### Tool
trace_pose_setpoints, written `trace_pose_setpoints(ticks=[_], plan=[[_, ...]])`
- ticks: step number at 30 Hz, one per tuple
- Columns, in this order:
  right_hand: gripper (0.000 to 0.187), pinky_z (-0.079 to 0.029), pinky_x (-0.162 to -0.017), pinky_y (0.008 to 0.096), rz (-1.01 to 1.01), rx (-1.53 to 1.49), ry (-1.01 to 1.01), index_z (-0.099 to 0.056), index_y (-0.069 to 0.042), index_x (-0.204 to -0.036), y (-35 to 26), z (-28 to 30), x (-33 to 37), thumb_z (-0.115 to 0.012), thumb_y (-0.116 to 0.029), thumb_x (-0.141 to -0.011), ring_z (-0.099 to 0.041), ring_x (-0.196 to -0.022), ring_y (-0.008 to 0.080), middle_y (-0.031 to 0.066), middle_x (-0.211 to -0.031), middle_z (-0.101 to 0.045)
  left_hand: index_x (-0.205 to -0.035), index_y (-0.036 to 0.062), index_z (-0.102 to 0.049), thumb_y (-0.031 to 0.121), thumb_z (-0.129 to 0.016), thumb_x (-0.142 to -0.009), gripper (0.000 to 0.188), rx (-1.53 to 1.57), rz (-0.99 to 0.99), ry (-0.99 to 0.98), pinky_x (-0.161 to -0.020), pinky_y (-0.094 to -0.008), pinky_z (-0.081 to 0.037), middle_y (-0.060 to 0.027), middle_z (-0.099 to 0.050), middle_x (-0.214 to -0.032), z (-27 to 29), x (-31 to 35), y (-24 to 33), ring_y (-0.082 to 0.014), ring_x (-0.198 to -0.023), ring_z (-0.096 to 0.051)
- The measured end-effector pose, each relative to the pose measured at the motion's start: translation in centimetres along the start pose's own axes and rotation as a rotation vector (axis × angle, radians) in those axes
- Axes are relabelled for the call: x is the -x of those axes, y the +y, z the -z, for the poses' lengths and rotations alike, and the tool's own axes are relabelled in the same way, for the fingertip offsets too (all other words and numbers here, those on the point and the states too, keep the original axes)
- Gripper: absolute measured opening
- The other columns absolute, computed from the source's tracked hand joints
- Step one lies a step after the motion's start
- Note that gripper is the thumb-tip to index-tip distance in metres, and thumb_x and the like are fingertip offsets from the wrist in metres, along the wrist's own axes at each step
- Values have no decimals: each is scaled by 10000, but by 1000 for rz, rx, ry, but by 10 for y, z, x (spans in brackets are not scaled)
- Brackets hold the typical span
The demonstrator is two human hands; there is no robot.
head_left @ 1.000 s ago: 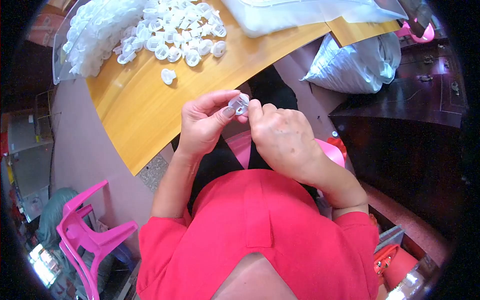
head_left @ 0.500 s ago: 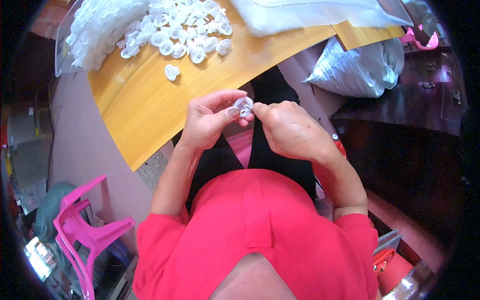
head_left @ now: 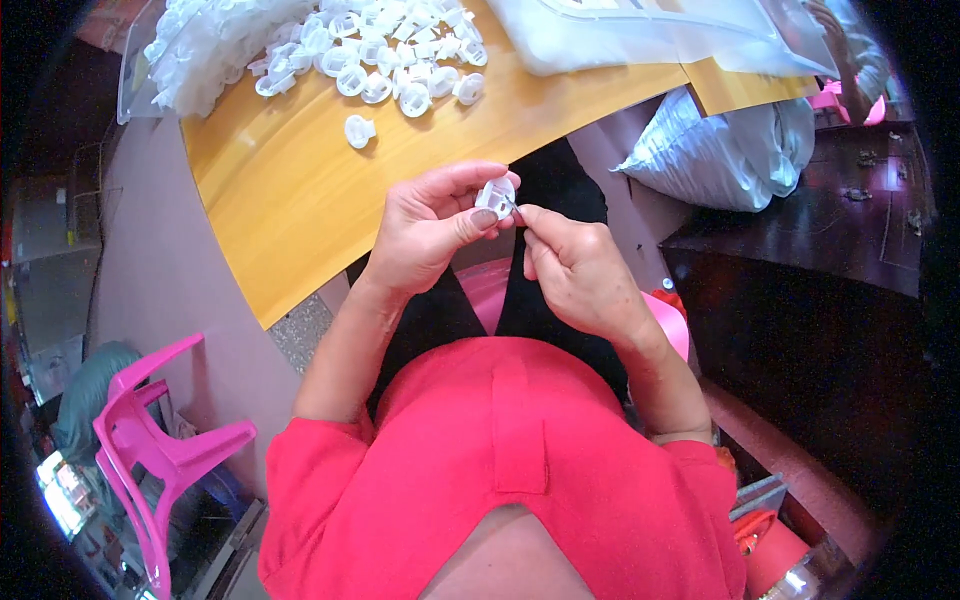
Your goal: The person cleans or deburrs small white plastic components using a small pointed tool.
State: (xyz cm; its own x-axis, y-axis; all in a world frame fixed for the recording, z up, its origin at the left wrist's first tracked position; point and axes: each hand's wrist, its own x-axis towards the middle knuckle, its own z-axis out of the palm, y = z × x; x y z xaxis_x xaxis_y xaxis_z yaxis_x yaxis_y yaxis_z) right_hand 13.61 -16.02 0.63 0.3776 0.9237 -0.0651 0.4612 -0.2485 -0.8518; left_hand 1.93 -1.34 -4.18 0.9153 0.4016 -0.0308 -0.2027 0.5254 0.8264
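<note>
One small white translucent plastic cap (head_left: 495, 195), round, center frame, pinched in left hand (head_left: 430, 230) fingers; right hand (head_left: 575, 270) fingertips clenched at its edge. More caps (head_left: 385, 55) piled upper left on wooden table (head_left: 290, 190).

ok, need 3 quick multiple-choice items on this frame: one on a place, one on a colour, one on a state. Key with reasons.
1. Where does the heap of white plastic caps lie?
A. on the wooden table
B. on the pink chair
C. in the person's lap

2. What colour is the plastic chair at lower left?
A. blue
B. pink
C. white

3. How is the single cap held?
A. lying loose on the table
B. left hand grips it, right hand works at it
C. in the right hand alone

Key: 1 A, the heap sits on the tabletop's far end. 2 B, it is plainly pink. 3 B, left fingers pinch it, right fingertips meet it.
</note>
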Motion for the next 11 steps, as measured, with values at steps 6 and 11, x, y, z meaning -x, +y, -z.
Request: trace_pose_setpoints(ticks=[6, 11], plan=[[223, -455, -553, 316, -13, -51, 27, -577, 7, -1081, 0, -5, 2, -461, 20, -892, -577, -562, 191, 112, -634, -563, -1204, -19, -567, 8, -680, -831, 391, 29, -1, 22, -757, -263, -547, -169, -631, -1136, -2, 1, -2, -172, -914, -651], [222, -456, -571, 306, 22, -46, 57, -579, 1, -1083, -1, -7, 1, -466, 25, -893, -572, -575, 190, 102, -649, -571, -1206, -12, -568, -1, -668, -839, 380, 33, -52, 21, -763, -273, -553, -175, -628, -1141, -2, -1, -9, -178, -921, -649]])
